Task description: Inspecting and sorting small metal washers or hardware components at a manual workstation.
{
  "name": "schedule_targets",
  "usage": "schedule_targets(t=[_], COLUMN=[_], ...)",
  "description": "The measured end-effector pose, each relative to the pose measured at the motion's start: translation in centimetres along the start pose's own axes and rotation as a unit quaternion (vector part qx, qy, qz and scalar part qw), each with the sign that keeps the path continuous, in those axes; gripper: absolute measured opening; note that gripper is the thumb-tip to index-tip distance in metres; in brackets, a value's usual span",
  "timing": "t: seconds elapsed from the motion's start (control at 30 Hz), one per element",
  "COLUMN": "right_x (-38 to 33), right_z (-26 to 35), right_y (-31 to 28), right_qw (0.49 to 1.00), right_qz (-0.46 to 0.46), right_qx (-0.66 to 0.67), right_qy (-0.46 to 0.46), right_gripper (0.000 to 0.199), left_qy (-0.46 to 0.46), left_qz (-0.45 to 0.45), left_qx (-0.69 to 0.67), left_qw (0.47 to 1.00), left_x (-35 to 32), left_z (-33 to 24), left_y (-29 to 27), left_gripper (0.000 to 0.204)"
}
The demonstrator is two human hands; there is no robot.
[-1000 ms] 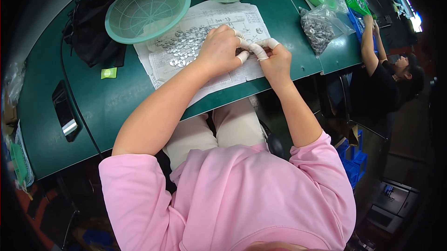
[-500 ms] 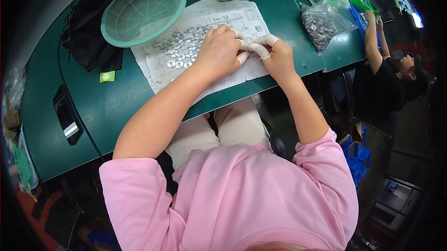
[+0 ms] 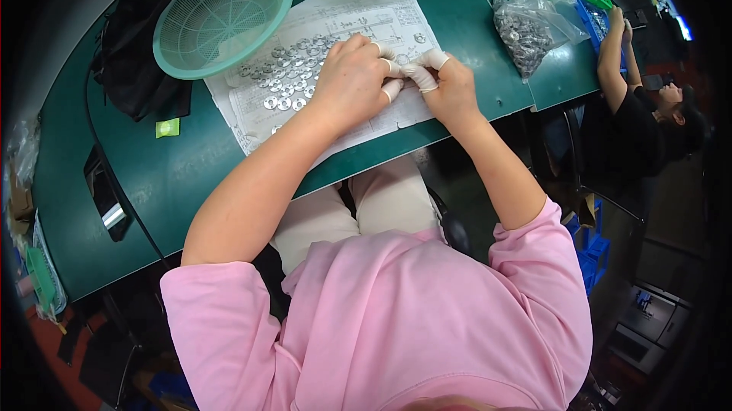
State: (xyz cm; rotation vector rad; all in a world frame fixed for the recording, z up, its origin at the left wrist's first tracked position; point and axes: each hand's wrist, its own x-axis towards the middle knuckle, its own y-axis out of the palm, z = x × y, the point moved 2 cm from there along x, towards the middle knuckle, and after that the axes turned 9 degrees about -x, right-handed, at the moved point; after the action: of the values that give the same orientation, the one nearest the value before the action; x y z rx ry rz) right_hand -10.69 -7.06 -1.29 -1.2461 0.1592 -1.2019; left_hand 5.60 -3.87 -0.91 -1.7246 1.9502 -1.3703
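Metal discs (image 3: pixel 287 91): we're judging light, stiff, best rim-held; left hand (image 3: pixel 352 77), right hand (image 3: pixel 453 89) meeting tip-to-tip, grip contents unclear.

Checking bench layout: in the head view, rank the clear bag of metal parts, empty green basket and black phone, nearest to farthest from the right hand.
From the right hand:
1. Clear bag of metal parts: just right.
2. Empty green basket: left, beyond the paper.
3. Black phone: far left.
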Motion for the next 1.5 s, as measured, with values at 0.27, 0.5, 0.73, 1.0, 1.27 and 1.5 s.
schedule_targets(t=[0.27,0.5,0.73,1.0,1.27,1.5], right_x=[-0.5,0.7,1.3,0.7,0.7,-0.1], right_z=[-0.3,-0.4,-0.1,0.2,0.0,0.0], right_y=[0.1,0.4,0.5,0.7,0.7,0.3], right_qw=[0.998,0.964,0.97,1.0,0.993,0.931], right_qz=[-0.04,0.023,0.051,-0.002,-0.015,0.048], right_qx=[0.043,0.179,0.121,0.006,0.091,0.298], right_qy=[0.019,0.195,0.205,0.001,0.073,0.203], right_gripper=[0.015,0.017,0.014,0.011,0.013,0.012], left_qy=[0.0,-0.003,-0.015,-0.011,-0.006,-0.133], left_qz=[-0.011,-0.008,0.008,-0.002,-0.017,-0.023], left_qx=[-0.009,-0.013,-0.031,-0.049,-0.057,-0.194], left_qw=[1.0,1.0,0.999,0.999,0.998,0.972], left_x=[-0.1,-0.2,0.0,0.2,0.3,0.8], left_z=[0.0,0.1,0.1,0.6,0.4,1.9], left_y=[-0.1,0.0,-0.3,-0.1,-0.2,-1.0], left_gripper=[0.016,0.015,0.016,0.015,0.016,0.017])
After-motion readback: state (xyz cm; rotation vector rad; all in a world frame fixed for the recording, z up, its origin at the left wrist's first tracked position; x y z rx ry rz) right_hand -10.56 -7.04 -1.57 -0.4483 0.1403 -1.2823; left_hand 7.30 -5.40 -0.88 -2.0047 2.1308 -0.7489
